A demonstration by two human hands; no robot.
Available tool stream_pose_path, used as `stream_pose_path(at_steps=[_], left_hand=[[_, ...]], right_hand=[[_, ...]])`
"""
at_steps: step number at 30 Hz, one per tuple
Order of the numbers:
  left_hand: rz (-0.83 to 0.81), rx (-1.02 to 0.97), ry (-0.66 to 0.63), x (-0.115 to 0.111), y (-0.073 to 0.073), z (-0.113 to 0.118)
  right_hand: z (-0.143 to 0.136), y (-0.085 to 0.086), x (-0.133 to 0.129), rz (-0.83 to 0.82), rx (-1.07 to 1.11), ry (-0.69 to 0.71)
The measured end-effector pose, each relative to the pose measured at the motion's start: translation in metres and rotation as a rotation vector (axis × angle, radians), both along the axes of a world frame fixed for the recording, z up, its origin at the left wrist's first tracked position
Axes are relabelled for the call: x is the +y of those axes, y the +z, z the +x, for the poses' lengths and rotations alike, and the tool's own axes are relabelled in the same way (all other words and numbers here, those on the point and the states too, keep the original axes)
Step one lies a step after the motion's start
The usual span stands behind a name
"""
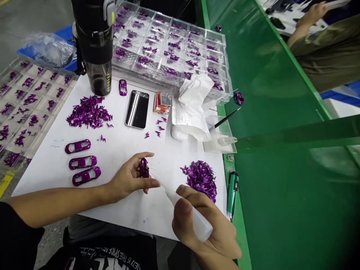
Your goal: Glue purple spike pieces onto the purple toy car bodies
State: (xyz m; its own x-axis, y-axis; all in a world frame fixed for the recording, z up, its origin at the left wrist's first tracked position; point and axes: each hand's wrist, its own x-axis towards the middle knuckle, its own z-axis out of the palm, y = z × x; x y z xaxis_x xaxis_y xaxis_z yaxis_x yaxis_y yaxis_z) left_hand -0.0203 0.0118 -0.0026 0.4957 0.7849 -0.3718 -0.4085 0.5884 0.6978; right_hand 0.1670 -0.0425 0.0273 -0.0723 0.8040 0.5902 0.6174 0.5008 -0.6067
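Note:
Between the fingers of my left hand is a purple toy car body, tipped up on its side. My right hand is wrapped round a white squeeze bottle with a long thin nozzle. The nozzle tip points at the car body; whether it touches cannot be made out. Three more purple toy car bodies lie in a column to the left. A heap of small purple pieces is just beyond my right hand, and another purple heap lies farther back on the left.
Compartmented clear trays of purple parts stand at the back, with another tray at left. A tall dark drink bottle, phone, red box, crumpled tissue and green cutter surround the work area. Another person's arm shows top right.

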Motion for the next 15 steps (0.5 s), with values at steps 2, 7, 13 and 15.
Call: stream_pose_path(at_steps=[2,7,13,15], left_hand=[[0.0,0.002,-0.004,0.0,0.0,0.0],[-0.028,0.012,0.0,0.002,0.003,0.0],[-0.029,0.015,-0.005,0.004,0.005,0.001],[-0.024,0.022,-0.015,0.004,0.006,0.0]], right_hand=[[-0.003,0.005,0.001,-0.003,-0.021,0.007],[-0.011,0.016,0.006,-0.026,-0.002,0.04],[-0.014,0.022,0.01,-0.051,-0.027,0.047],[-0.015,0.024,0.013,-0.054,-0.011,0.081]])
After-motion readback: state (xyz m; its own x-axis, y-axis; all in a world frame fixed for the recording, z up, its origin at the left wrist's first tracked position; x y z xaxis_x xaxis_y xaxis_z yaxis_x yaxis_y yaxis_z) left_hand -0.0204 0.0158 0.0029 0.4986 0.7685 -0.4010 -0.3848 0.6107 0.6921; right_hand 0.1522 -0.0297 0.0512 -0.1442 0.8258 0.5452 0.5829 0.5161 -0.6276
